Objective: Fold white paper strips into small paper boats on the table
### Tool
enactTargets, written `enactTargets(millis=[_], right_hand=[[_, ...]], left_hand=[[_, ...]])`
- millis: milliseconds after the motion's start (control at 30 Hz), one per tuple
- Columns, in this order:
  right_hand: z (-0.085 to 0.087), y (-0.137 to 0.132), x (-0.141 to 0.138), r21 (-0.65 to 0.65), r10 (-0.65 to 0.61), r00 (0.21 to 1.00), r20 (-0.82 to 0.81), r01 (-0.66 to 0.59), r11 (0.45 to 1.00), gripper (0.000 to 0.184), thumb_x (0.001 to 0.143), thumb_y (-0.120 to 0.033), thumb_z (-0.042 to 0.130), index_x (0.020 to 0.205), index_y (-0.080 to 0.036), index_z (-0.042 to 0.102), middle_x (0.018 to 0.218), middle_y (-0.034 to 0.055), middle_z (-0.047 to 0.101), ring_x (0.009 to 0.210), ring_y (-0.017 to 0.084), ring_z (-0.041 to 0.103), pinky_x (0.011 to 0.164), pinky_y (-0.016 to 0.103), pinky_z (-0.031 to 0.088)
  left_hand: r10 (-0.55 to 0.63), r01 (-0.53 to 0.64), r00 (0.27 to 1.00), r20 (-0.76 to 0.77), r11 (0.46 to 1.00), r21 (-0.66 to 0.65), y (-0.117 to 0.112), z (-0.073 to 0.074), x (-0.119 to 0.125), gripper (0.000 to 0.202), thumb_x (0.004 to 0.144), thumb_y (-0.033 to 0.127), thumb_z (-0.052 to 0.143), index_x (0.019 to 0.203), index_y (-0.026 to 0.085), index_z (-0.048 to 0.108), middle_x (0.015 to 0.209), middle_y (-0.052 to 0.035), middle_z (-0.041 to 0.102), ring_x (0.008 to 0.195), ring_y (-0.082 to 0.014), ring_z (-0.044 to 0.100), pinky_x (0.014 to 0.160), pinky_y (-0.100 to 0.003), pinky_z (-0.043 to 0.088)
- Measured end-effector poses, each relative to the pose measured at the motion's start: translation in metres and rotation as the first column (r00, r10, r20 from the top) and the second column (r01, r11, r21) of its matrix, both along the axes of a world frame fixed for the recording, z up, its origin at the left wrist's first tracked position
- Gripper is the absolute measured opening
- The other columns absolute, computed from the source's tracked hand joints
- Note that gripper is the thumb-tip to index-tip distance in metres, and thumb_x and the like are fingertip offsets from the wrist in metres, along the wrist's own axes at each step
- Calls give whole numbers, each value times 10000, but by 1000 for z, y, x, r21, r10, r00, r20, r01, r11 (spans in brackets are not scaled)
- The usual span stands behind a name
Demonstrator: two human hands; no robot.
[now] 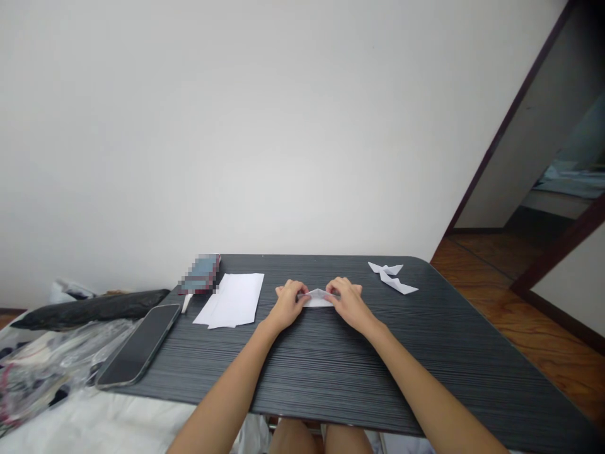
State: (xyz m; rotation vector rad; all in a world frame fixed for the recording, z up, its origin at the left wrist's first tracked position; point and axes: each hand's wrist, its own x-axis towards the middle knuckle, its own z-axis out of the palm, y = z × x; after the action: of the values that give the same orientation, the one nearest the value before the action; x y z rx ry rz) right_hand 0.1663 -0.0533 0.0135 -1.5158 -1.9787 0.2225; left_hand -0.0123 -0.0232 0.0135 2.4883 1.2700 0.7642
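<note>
One clear bag [47, 366]: crumpled on white cloth off the left side of the counter [331, 378], with a long dark bundle [89, 309] lying behind it.
Phone [139, 343]: face up, screen dark, lying along the counter's left edge.
Booklet [201, 274]: at the back left corner, blurred out; I cannot tell what it is.
White sheets [231, 299]: a few flat sheets loosely stacked, just beside the left hand and not touching it.
Left hand [288, 306]: fingers closed on the left end of the folded paper, knuckles up, pinning it to the counter.
Folded paper [319, 297]: a small white piece with a low peak, lying mid-counter between the two hands and held at both ends.
Handling: I judge it very light and thin. It should be stiff only along its creases and soft elsewhere, and easy to crumple or tear. It is likely to slide on the smooth counter unless pressed down.
Where to hold: I would take it by the layered ends or along a crease, pinched between thumb and fingertip, not by the single-layer middle.
Right hand [347, 301]: fingers closed on the right end of the folded paper, mirroring the left.
Paper shapes [392, 277]: two pointed white folded pieces, at the back right of the counter, well apart from the hands.
Wooden floor [520, 284]: shows beyond the counter's right edge, by a doorway.
</note>
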Motion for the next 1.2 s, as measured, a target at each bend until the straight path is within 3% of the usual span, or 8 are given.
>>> enactTargets(millis=[133,233,333,500,667,933,1033,1200], right_hand=[[9,-10,5,136,84,989,125,-101,986,102,775,-114,466,735,-182,530,774,4,567,820,145,455,735,312,216],[6,-13,9,107,167,958,233,-196,975,136,800,-130,452,731,-181,558,772,12,577,830,142,458,737,314,212],[0,-12,11,69,182,954,237,-203,977,162,817,-172,439,719,-171,568,771,20,579,819,142,465,735,307,227],[-8,-1,11,-52,128,987,93,-124,991,205,825,-244,403,742,-169,575,782,29,586,791,150,497,717,286,269],[-14,11,10,-161,9,1000,-27,-14,987,149,767,-278,463,763,-177,572,784,27,608,762,161,523,715,278,291],[-17,6,5,-150,-110,994,19,112,982,123,736,-257,490,844,-209,525,847,27,558,851,196,466,715,319,272],[-13,-1,-1,-44,-139,983,119,145,988,149,751,-208,463,886,-228,523,876,44,509,852,201,432,692,313,281],[-9,-7,-11,32,13,966,259,-22,999,245,741,-20,354,789,-170,542,818,51,513,804,161,448,699,270,318]], left_hand=[[-115,129,989,-95,978,162,-6,9,-4,129,824,231,414,786,175,524,862,-15,557,901,-158,429,787,-343,236],[-210,236,960,-187,963,129,-6,10,-7,142,827,224,414,792,169,540,845,-18,557,875,-148,427,772,-324,244],[-240,261,947,-212,962,78,-5,6,-8,193,843,248,380,837,179,560,840,-24,553,849,-149,429,746,-308,261],[-163,164,976,-143,986,-5,0,1,-4,256,842,296,367,783,166,579,815,-26,573,813,-154,455,719,-292,284],[19,-23,999,-42,994,-107,4,-2,2,167,775,291,469,820,160,563,775,-19,590,764,-160,485,712,-291,306],[145,-154,976,-162,987,-43,-1,-6,5,164,762,314,477,878,219,544,812,-25,517,847,-202,433,720,-355,301],[76,-68,982,-170,996,54,-5,-5,7,183,803,219,404,922,247,540,895,-34,490,871,-194,418,716,-351,308],[-194,239,935,-295,964,121,-12,-2,12,312,806,64,299,920,183,563,896,-56,490,860,-155,433,747,-300,341]])
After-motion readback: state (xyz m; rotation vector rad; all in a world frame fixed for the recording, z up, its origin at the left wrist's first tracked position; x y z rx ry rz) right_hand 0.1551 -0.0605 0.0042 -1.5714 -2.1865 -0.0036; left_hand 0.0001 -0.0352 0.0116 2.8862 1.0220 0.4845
